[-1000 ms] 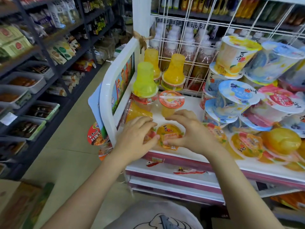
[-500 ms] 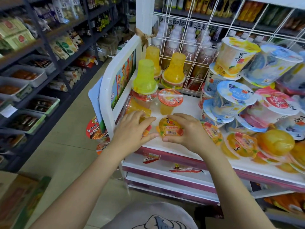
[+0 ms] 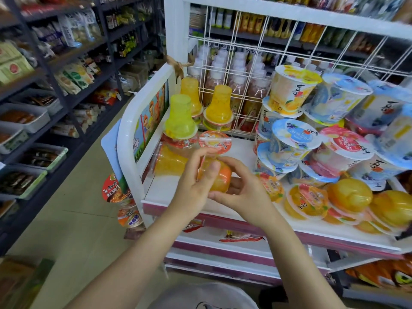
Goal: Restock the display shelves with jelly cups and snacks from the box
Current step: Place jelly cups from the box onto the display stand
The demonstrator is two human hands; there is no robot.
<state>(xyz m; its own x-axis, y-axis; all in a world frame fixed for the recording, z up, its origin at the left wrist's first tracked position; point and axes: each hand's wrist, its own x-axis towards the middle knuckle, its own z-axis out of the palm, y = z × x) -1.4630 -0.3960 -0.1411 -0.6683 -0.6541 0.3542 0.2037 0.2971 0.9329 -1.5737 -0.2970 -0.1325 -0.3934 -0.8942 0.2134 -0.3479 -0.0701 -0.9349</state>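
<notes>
A dark aisle shelf (image 3: 44, 121) is running down the far left, with a strip of bare floor (image 3: 84, 210) lying between it and the white display shelf (image 3: 160, 190). The shelf's rounded white side rail (image 3: 124, 150) is closing off its left edge, and a pink front lip (image 3: 223, 221) is marking the near edge; a patch of bare shelf surface is showing just inside the left corner. A green-topped cup (image 3: 180, 118) is standing upright behind that patch. The left hand (image 3: 191, 192) is curling its fingers around an orange jelly cup (image 3: 217, 177), lifted just above the shelf near its front edge. The cup is lying tilted, its long axis running roughly left to right; which end holds the lid I cannot tell. The right hand (image 3: 243, 192) is cradling the same cup from below and behind, thumb curled against it. Farther right, stacked blue-lidded tubs (image 3: 289, 139) are crowding the shelf, with flat orange cups (image 3: 307, 201) lying beside its front edge.
</notes>
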